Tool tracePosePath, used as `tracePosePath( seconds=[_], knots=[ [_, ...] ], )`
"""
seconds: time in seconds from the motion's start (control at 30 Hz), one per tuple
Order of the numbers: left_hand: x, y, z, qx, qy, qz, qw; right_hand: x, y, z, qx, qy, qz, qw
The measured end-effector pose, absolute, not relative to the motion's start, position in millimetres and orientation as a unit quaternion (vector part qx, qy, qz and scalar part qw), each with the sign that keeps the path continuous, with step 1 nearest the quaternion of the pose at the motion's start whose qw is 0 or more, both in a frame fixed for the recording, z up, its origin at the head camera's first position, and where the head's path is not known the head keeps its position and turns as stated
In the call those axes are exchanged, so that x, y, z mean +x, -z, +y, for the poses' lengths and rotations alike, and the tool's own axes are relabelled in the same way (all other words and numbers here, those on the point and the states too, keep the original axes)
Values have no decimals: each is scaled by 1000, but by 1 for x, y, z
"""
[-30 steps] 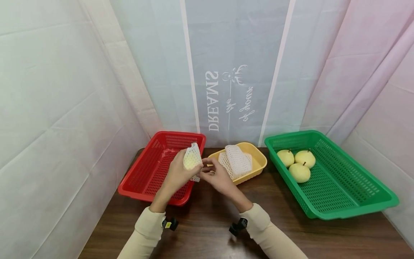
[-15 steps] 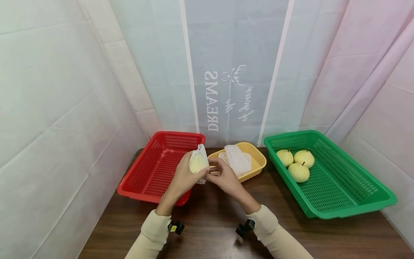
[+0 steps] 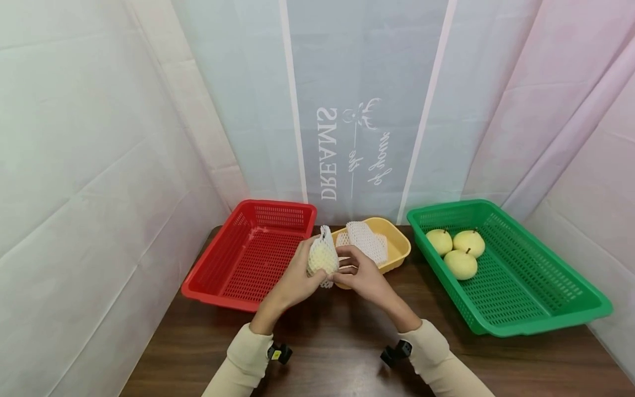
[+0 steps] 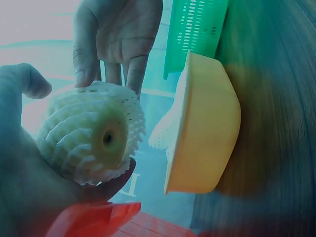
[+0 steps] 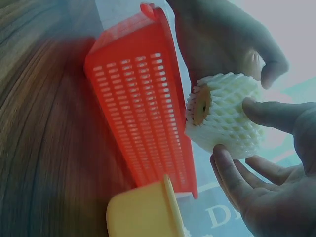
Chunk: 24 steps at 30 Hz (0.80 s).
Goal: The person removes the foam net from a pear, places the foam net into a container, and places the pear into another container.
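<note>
A pale yellow pear (image 4: 116, 131) sits inside a white foam net (image 3: 322, 256), its round end showing bare at the net's opening in both wrist views. My left hand (image 3: 294, 280) grips the netted pear from the left, its fingers wrapped behind. From the other side my right hand (image 3: 368, 280) holds the net, with the thumb and index fingertip pressed on it in the right wrist view. Both hands are raised in front of a small yellow tray (image 3: 397, 251), where more white foam nets (image 3: 366, 242) lie.
To the left stands a red basket (image 3: 218, 300), with no fruit visible in it. A green basket (image 3: 526, 286) on the right holds three bare pears (image 3: 461, 264). Under everything is a dark wooden table (image 3: 337, 342), with curtains (image 3: 367, 66) behind.
Both hands have moved right and slightly nearer with the netted pear, from beside the red basket to in front of the yellow tray. The baskets and loose pears stay put.
</note>
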<state>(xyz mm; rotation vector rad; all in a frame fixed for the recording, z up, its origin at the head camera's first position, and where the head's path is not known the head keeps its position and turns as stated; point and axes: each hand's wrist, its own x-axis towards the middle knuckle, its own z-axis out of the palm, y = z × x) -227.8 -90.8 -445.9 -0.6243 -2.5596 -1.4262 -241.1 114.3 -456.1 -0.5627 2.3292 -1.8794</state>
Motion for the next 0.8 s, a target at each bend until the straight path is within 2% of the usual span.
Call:
tracePosePath(
  seconds=[0.2, 0.47, 0.8],
  knots=[
    [-226, 449, -85, -225, 477, -848, 60, -239, 458, 128, -204, 609, 764, 53],
    [-221, 457, -80, -235, 479, -843, 70, -234, 459, 149, -229, 581, 781, 36],
    [-214, 465, -66, -233, 452, -855, 104, -228, 462, 168, -260, 556, 789, 16]
  ],
)
